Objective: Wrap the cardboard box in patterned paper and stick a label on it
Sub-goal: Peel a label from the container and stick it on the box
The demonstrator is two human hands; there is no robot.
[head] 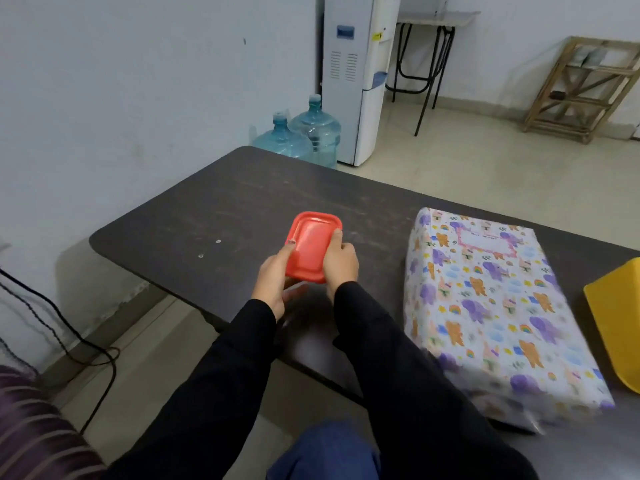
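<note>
since the cardboard box (pixel 491 306) is lying fully covered in patterned paper (pixel 502 344) on the right of the bench (pixel 207 209), with the pink-framed label (pixel 485 242) sitting on its far end, you are working well apart from it. you are gripping a small red lidded container (pixel 311 247) from both sides: your left hand (pixel 273 275) is curling under its left edge with the thumb on the lid, and your right hand (pixel 341 261) is clamping its right edge. that two-sided hold is probably steadying the lid. a yellow plastic thing (pixel 620 323) is showing near the box, cut off by the view's edge.
</note>
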